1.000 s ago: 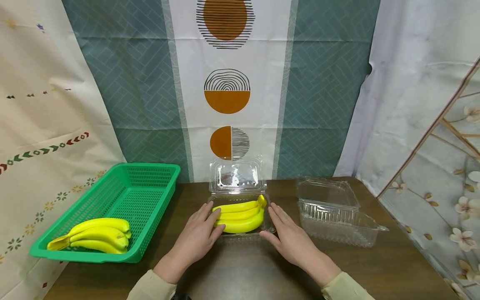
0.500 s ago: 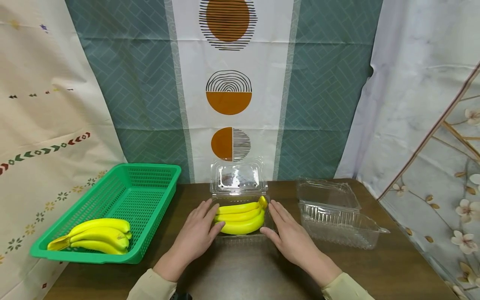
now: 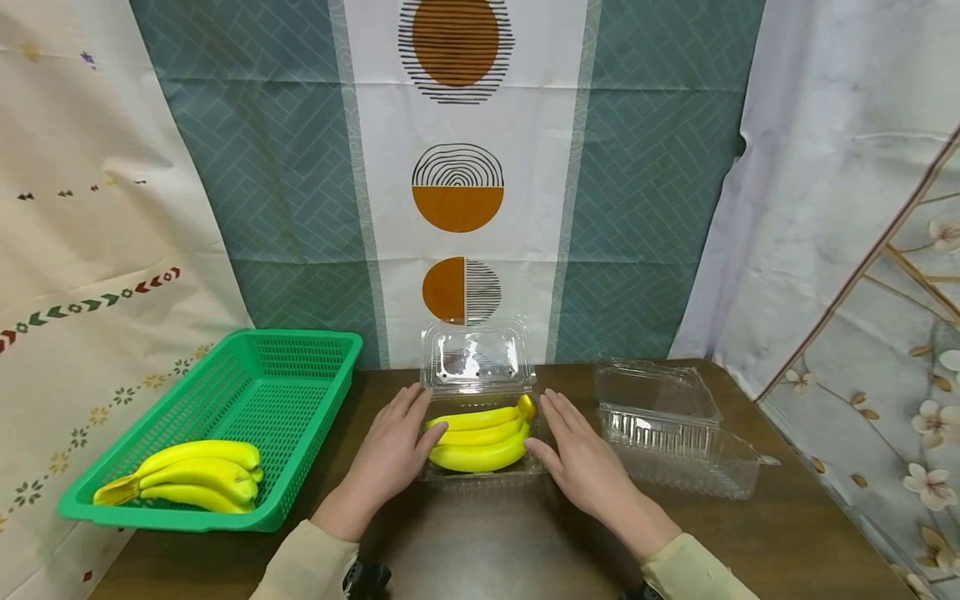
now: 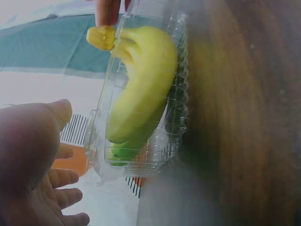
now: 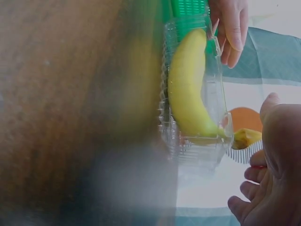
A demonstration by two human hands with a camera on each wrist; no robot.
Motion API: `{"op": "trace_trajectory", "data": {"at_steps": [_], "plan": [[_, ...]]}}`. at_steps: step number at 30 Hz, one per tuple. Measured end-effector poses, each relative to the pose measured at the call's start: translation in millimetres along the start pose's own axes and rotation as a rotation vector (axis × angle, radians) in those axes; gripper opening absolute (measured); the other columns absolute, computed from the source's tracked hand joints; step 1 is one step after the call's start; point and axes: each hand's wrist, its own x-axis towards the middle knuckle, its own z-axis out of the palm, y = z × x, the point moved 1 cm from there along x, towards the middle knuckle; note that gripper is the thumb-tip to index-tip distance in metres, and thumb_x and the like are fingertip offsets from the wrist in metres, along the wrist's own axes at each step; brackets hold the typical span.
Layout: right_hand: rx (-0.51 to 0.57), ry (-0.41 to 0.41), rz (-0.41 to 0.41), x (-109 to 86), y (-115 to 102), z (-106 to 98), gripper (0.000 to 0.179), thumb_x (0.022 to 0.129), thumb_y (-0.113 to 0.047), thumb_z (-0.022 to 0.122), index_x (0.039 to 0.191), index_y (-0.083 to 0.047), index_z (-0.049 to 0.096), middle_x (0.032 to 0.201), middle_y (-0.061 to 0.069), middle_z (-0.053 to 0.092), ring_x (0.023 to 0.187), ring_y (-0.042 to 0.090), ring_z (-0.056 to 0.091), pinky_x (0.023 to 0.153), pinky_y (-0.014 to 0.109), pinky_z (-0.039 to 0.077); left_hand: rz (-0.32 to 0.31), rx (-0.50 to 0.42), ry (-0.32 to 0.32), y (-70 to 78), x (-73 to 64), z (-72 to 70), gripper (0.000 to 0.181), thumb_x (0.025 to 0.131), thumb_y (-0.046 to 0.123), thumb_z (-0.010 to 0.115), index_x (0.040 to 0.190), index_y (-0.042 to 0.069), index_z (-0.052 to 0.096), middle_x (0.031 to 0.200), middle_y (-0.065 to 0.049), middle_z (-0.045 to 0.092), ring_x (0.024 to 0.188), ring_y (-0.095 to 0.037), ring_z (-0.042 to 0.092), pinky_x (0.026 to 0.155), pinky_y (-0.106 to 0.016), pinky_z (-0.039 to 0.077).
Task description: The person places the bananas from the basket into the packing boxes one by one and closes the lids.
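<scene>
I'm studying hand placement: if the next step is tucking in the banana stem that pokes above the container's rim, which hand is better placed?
Probably the right hand: the stem is close by, at its end of the container, while the left hand is at the opposite end.

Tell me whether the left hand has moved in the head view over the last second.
Yes: judged against the basket, the left hand has shifted slightly forward.
</scene>
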Motion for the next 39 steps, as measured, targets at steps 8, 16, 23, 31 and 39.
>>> {"op": "trace_trajectory", "data": {"at_steps": [8,16,23,31,39], "plan": [[-0.001,0.000,-0.004,8.2,-0.7,-3.4,0.083,0.113,-0.053,0.058,0.175,-0.006,0.028,0.183,0.011,0.022,0.167,0.035,0.023,0.126,0.063,0.035,-0.052,-0.032,0.012,-4.4,10.4,-0.7,0.070,0.111,0.040,0.067,0.165,0.000,0.047,0.173,-0.026,0.038,0.161,-0.048,0.032,0.127,-0.067,0.029],[0.026,0.000,-0.010,19.3,-4.8,-8.1,0.080,0.115,-0.051,0.056,0.175,-0.005,0.028,0.182,0.012,0.022,0.167,0.034,0.022,0.128,0.060,0.032,-0.068,-0.051,-0.002,-6.5,18.8,-1.6,0.071,0.113,0.042,0.064,0.167,-0.001,0.044,0.174,-0.026,0.036,0.163,-0.046,0.029,0.129,-0.066,0.027],[0.078,-0.004,0.008,32.0,-4.4,-9.8,0.077,0.117,-0.051,0.051,0.175,-0.007,0.027,0.182,0.013,0.022,0.167,0.036,0.023,0.129,0.062,0.030,-0.077,-0.060,0.008,-9.7,27.4,-5.2,0.072,0.113,0.041,0.065,0.167,-0.001,0.043,0.174,-0.025,0.037,0.161,-0.046,0.033,0.128,-0.066,0.028],[0.167,-0.033,0.055,46.1,-3.1,-9.2,0.082,0.116,-0.064,0.038,0.177,-0.011,0.023,0.183,0.013,0.019,0.167,0.037,0.021,0.129,0.066,0.026,-0.100,-0.093,0.012,-14.0,36.7,-6.0,0.073,0.114,0.041,0.063,0.169,-0.001,0.040,0.174,-0.025,0.036,0.160,-0.047,0.035,0.127,-0.066,0.030],[0.271,-0.062,0.096,60.5,1.4,-4.7,0.081,0.117,-0.062,0.035,0.177,-0.010,0.020,0.183,0.013,0.016,0.168,0.038,0.018,0.131,0.064,0.020,-0.139,-0.131,-0.001,-19.0,46.8,-2.3,0.073,0.114,0.040,0.063,0.170,0.000,0.038,0.174,-0.025,0.036,0.160,-0.047,0.035,0.127,-0.065,0.031]]}}
